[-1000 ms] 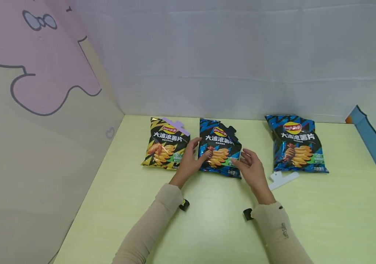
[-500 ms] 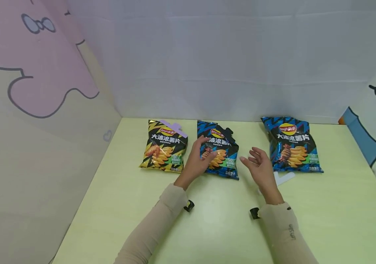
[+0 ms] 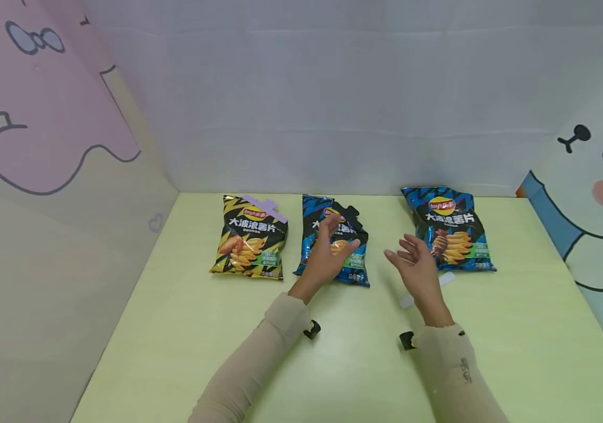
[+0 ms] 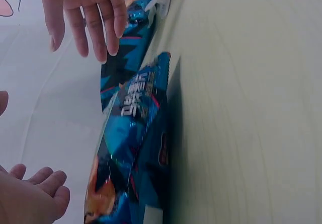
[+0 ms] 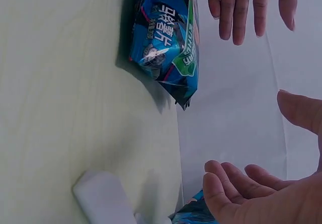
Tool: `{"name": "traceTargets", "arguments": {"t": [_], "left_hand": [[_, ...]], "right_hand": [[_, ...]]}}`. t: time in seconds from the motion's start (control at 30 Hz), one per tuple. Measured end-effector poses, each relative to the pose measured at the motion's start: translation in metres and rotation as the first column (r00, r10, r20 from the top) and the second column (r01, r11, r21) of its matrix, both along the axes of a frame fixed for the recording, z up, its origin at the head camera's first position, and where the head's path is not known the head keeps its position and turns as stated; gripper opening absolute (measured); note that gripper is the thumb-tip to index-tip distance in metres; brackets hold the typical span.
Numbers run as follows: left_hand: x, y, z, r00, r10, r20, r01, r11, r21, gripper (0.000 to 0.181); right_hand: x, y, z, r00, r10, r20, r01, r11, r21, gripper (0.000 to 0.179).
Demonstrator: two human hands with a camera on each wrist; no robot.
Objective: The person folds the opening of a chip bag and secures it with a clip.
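My left hand (image 3: 325,258) hovers over the middle blue-and-black chip bag (image 3: 357,261), fingers loosely extended, holding nothing. A black bag clip (image 3: 349,215) sits across that bag's folded upper right corner. To the right, my right hand (image 3: 418,273) is raised above the table with relaxed fingers, between the middle bag and the right blue chip bag (image 3: 455,235). Beneath it lies a white bag clip (image 3: 406,302), partly hidden by the hand and also seen low in the right wrist view. In the left wrist view, both hands are apart from the bag (image 4: 126,128).
A yellow-and-black chip bag (image 3: 251,241) lies at the left, with a purple bag clip (image 3: 264,208) across its upper right corner. The three bags stand in a row near the back edge of the pale table (image 3: 333,364), before a white cloth wall (image 3: 307,106).
Both hands have come off the middle bag's sides. The right hand moved right, toward the right bag; the left rose and shifted right across the middle bag. The head view has turned right.
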State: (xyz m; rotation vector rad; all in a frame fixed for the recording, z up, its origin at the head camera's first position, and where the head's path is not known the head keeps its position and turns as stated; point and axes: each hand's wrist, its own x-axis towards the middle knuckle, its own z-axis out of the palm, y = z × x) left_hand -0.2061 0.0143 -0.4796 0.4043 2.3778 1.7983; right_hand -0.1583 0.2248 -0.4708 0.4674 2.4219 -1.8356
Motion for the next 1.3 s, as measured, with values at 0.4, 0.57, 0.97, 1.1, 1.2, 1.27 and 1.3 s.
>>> {"name": "traceTargets", "arguments": {"t": [0.4, 0.57, 0.97, 1.1, 1.2, 1.27, 1.3], "left_hand": [[0.002, 0.034, -0.004, 0.998, -0.016, 0.053, 0.017, 1.0, -0.018, 0.07], [0.001, 0.045, -0.005, 0.997, -0.047, 0.056, 0.047, 0.999, -0.01, 0.069], [0.002, 0.069, -0.006, 0.994, -0.104, 0.032, 0.103, 0.994, 0.033, 0.064], [0.001, 0.078, -0.009, 0.992, -0.124, 0.029, 0.123, 0.991, 0.045, 0.065], [0.001, 0.083, -0.012, 0.991, -0.127, 0.043, 0.126, 0.992, 0.021, 0.066], [0.002, 0.086, -0.015, 0.99, -0.131, 0.047, 0.131, 0.991, 0.005, 0.068], [0.003, 0.087, -0.016, 0.99, -0.135, 0.049, 0.135, 0.991, 0.0, 0.068]], "right_hand": [[0.004, 0.022, 0.002, 0.999, -0.026, -0.036, 0.028, 0.999, 0.045, 0.077], [0.004, 0.033, 0.003, 0.997, -0.047, -0.063, 0.052, 0.995, 0.086, 0.073], [0.004, 0.058, 0.014, 0.987, -0.092, -0.129, 0.108, 0.986, 0.127, 0.069], [0.004, 0.066, 0.014, 0.984, -0.11, -0.143, 0.129, 0.983, 0.131, 0.067], [0.005, 0.072, 0.012, 0.982, -0.131, -0.133, 0.149, 0.98, 0.135, 0.068], [0.007, 0.075, 0.01, 0.983, -0.147, -0.114, 0.163, 0.976, 0.145, 0.069], [0.008, 0.076, 0.009, 0.983, -0.154, -0.103, 0.169, 0.974, 0.15, 0.069]]}}
